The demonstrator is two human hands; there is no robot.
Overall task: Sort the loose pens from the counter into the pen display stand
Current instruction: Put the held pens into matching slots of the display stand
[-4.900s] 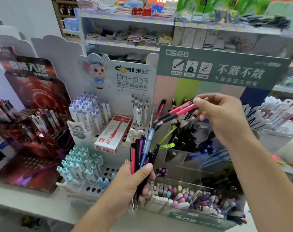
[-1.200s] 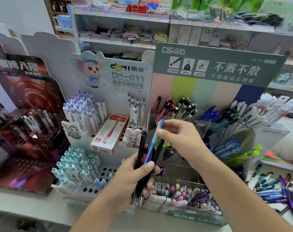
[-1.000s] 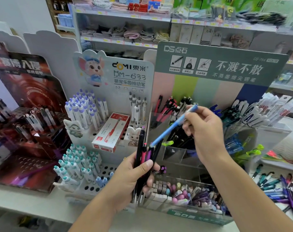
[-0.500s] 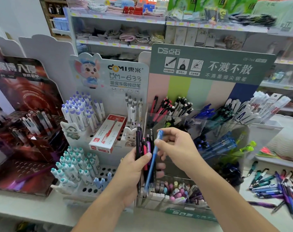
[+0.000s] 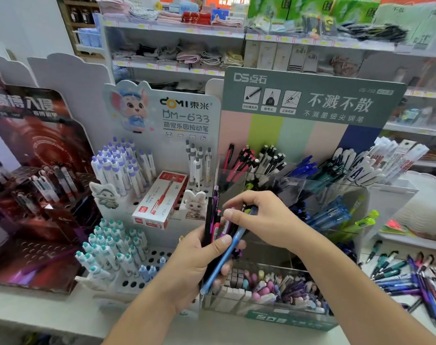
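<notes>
Room: shop aisle; stocked shelves (image 5: 177,46) run across the back, far beyond both hands.
Surface: pale counter (image 5: 37,310) below and left of the left hand, its front edge running along the bottom of the view.
Pen display stand (image 5: 311,103): green-headed board with clear compartments, directly behind and right of both hands; upper pockets hold pink, white, blue and teal pens leaning back.
White stand (image 5: 162,113): cartoon-mouse board, just left of the hands; purple-capped and teal-capped pens upright in hole rows, some front holes unfilled.
Dark red stand (image 5: 35,135): well left of the left hand, blurred.
Loose pens (image 5: 416,277): scattered flat on the counter, right of the right forearm; blurred.
Red pen box (image 5: 159,200): lies tilted on the white stand, just up-left of the left hand.
Eraser tray (image 5: 274,290): clear front bin below the right wrist, touching distance from the left fingers.
Left hand (image 5: 197,265): fingers and thumb curled round a pen bundle (image 5: 215,220), black, pink and purple barrels upright.
Right hand (image 5: 264,217): thumb and fingers pinch the top of a blue pen (image 5: 227,257) slanting down across the bundle, its upper end hidden by the fingers.
Obstruction: both hands cover the stand's middle compartments.
Open room: bare counter strip in front of the stands, below both forearms.
</notes>
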